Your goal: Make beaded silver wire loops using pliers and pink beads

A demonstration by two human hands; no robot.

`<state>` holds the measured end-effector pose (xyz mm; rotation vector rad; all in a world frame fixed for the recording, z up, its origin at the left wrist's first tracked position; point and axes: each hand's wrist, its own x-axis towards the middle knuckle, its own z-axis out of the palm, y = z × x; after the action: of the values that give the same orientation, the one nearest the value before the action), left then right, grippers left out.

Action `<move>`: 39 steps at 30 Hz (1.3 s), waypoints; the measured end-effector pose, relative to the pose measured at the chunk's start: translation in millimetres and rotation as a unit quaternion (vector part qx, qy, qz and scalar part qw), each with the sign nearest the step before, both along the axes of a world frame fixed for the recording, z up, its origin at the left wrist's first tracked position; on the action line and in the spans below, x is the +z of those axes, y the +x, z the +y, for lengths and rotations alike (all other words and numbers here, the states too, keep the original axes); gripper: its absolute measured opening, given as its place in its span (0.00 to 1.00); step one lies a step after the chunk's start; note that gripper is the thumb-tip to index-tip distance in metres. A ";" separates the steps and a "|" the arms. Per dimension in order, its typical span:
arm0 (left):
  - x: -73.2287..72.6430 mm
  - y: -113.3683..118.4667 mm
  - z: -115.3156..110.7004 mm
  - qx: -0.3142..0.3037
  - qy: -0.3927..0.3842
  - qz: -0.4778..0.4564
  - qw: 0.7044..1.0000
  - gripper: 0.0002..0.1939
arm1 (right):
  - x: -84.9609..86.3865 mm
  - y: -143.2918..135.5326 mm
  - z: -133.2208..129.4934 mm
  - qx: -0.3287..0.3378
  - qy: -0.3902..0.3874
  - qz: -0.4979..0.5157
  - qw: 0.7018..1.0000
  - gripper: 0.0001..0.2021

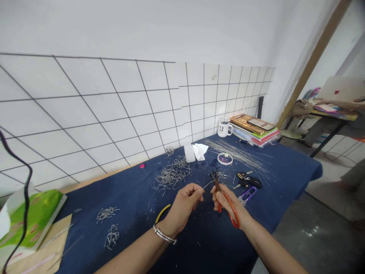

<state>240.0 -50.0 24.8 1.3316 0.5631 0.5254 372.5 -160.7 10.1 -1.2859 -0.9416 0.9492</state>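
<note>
My left hand (186,201) pinches one end of a thin bent wire (209,184) above the dark blue cloth. A silver bangle (164,234) circles that wrist. Just to the right, my right hand (228,203) is wrapped round orange-handled pliers (234,213), whose dark jaws point up and away, close to the wire's other end. Whether the jaws touch the wire is hard to tell. Behind my left hand lies a large tangle of bent wire pieces (172,174). A yellow curved handle (162,213) shows beside my left wrist.
Straight wires (242,154) lie at the back right, near a mug (224,128) and stacked books (253,131). Keys (249,180) and purple snips (248,195) sit right of my right hand. Two small wire piles and a green packet (42,217) are at left.
</note>
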 end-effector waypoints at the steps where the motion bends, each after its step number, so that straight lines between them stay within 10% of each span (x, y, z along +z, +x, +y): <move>1: -0.1 0.0 0.2 0.001 0.004 0.002 1.000 0.11 | 0.3 -0.2 0.2 0.001 0.000 0.000 1.000 0.14; 28: -6.3 -1.6 11.3 0.040 0.072 0.030 0.996 0.11 | -13.2 -2.3 20.1 -0.017 -0.053 0.047 0.997 0.15; 39: 5.9 -19.2 30.4 0.049 0.048 0.013 0.998 0.10 | -12.3 9.8 26.3 -0.065 -0.145 -0.257 0.953 0.19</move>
<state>220.8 -19.6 30.7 1.4079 0.6327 0.6223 382.3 -134.4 -2.2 -1.8797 -1.1213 0.6729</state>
